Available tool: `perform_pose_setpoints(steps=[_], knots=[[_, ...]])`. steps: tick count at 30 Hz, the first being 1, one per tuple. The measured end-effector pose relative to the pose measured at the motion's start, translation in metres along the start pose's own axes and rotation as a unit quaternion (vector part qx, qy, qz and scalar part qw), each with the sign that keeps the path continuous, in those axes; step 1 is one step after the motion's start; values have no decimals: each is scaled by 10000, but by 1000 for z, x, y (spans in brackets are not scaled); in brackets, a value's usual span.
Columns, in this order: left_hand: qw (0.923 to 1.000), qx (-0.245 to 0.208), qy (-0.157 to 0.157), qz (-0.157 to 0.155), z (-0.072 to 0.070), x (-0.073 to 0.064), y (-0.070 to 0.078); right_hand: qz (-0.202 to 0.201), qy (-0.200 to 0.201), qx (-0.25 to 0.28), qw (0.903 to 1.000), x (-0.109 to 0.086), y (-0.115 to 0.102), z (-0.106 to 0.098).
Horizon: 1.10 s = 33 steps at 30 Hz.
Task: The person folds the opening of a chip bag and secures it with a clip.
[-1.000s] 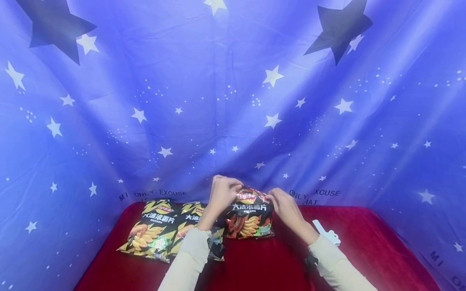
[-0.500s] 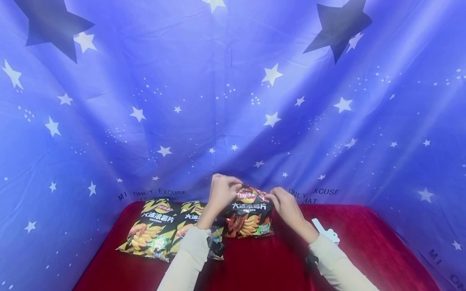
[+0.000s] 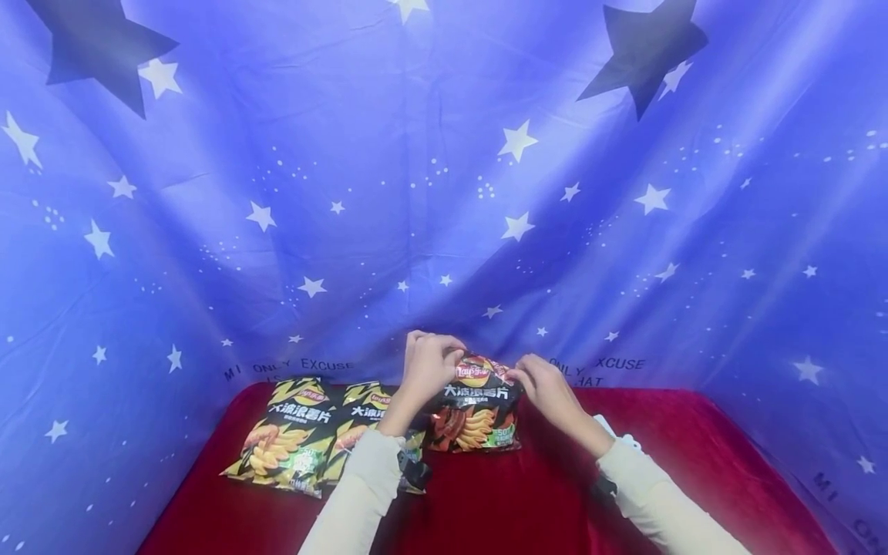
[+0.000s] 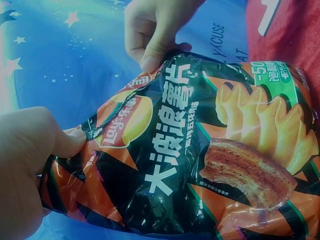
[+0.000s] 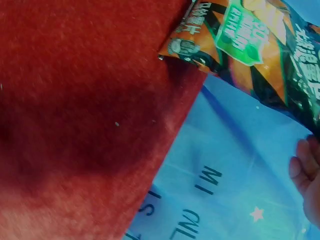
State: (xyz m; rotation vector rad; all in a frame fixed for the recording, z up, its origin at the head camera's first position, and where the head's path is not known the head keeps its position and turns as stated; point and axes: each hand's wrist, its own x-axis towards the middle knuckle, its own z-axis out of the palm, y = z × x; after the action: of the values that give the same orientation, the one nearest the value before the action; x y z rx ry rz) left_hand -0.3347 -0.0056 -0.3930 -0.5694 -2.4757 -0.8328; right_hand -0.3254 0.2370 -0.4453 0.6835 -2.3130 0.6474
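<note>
An orange-and-black bag of potato chips [image 3: 475, 416] stands upright on the red cloth, its front towards me. My left hand [image 3: 432, 370] pinches the top left corner between thumb and fingers, plain in the left wrist view, where the bag [image 4: 170, 145] fills much of the frame. At the top right corner, my right hand [image 3: 548, 391] pinches the edge with thumb and forefinger. Only part of the right hand [image 5: 306, 172] shows in the right wrist view, below the bag's dark edge. The bag's top looks crumpled between the two hands.
Two yellow-and-black chip bags lie at the left: one bag [image 3: 286, 439] in full view, another bag [image 3: 354, 420] partly behind my left forearm. A white flat object [image 3: 627, 441] is mostly covered by the right forearm. Red cloth [image 3: 513, 501] covers the table; a blue star-printed curtain [image 3: 388, 231] surrounds it.
My right forearm has swung slightly outward and now covers more of the white object. Both hands keep their hold on the bag, which has barely moved.
</note>
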Motion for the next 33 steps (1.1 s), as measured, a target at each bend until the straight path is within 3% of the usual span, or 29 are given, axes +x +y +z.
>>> perform_pose_setpoints(steps=[6, 12, 16, 22, 27, 33], knots=[[9998, 75, 172, 33, 2, -2, -3, 891, -1117, 100, 9897, 11, 2, -23], [9998, 71, 197, 4, 2, -3, -3, 768, -1835, -736, 9772, 13, 16, -49], [9998, 39, 211, -26, 2, -4, -3, 762, -2436, -1186, 9596, 7, 33, -63], [9998, 30, 199, -60, 4, -5, -2, 1102, -3321, -1222, 9288, -7, 57, -84], [9997, 15, 216, -70, 4, -5, -2, 1520, -3733, -1131, 9082, -21, 74, -97], [9996, 79, 270, -19, 4, -7, -3, 1666, -4018, -983, 8950, -34, 90, -105]])
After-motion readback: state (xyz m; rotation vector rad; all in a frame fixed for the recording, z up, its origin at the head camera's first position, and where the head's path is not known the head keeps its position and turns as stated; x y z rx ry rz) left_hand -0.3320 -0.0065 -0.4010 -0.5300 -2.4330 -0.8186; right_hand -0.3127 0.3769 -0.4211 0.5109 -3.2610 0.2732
